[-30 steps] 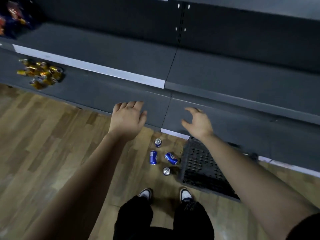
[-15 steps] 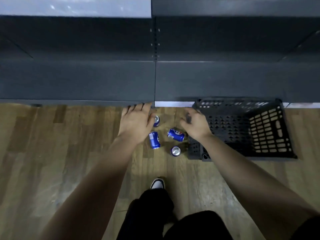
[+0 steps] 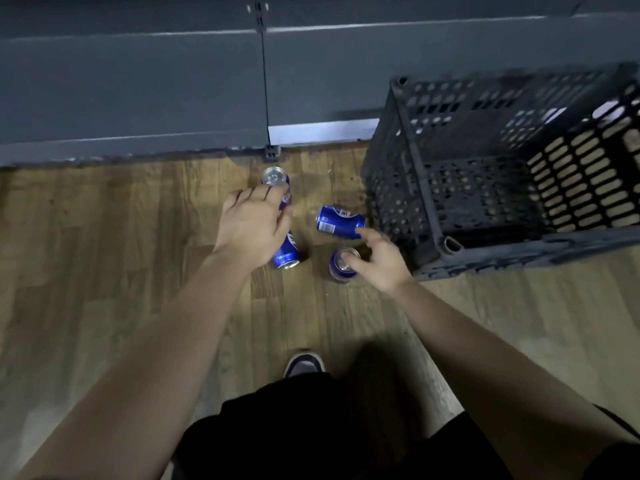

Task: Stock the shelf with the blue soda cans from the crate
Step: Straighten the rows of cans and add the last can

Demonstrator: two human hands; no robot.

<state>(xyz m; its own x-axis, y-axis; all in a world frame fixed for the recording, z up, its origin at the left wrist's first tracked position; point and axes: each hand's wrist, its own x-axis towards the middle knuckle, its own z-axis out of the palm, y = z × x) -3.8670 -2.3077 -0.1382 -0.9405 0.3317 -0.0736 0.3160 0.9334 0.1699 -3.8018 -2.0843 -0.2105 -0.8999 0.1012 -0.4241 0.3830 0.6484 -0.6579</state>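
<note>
Cans [image 3: 341, 221] of blue metal sit beside perforated plastic crate [image 3: 393, 202].

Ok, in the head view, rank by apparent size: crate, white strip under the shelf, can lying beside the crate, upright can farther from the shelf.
1. crate, by far.
2. white strip.
3. lying can.
4. upright can: looks slightly smaller, but it is seen from above; likely the same size.
</note>
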